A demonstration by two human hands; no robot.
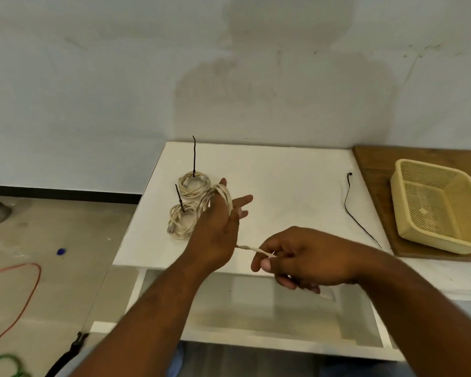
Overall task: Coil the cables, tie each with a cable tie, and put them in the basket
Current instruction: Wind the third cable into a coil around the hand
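Note:
A cream cable (223, 198) is wound in loops around the straight fingers of my left hand (218, 229), above the white table (283, 186). Its free end (252, 249) runs to my right hand (305, 258), which pinches it near the table's front edge. Two coiled cream cables (195, 183) (180, 220) lie to the left of my left hand, each with a black cable tie sticking up. A loose black cable tie (356, 213) lies on the table at the right. The yellow mesh basket (408, 213) holds nothing and sits tilted on a wooden board.
The wooden board (375, 170) sits at the table's right. An open white drawer (256, 330) lies below the table's front edge. On the floor at the left lie an orange cable (27, 295), a green cable (3, 361) and a black strap.

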